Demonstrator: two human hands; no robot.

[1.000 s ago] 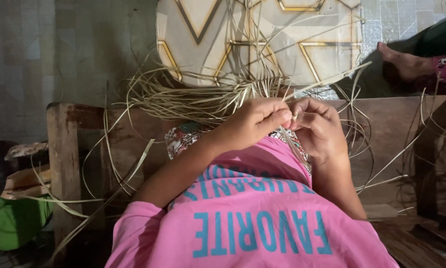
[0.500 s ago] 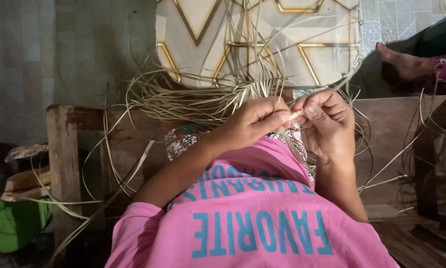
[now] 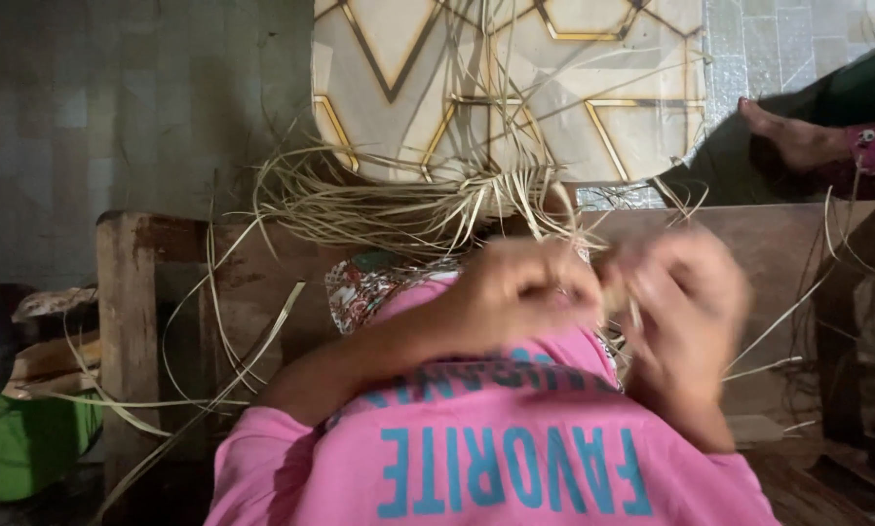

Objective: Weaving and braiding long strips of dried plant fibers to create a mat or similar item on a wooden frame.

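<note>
Blurred in motion, the left hand (image 3: 525,287) and right hand (image 3: 681,307) are pinching one strip (image 3: 634,314), best kept taut, at six o'clock of the strands (image 3: 399,200).

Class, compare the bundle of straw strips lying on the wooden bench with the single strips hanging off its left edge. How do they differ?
The bundle of strips lies thick and tangled along the wooden bench; the hanging strips are few and separate. The bundle runs roughly level; the hanging strips curve downward. Both are pale, thin and straw-coloured.
</note>
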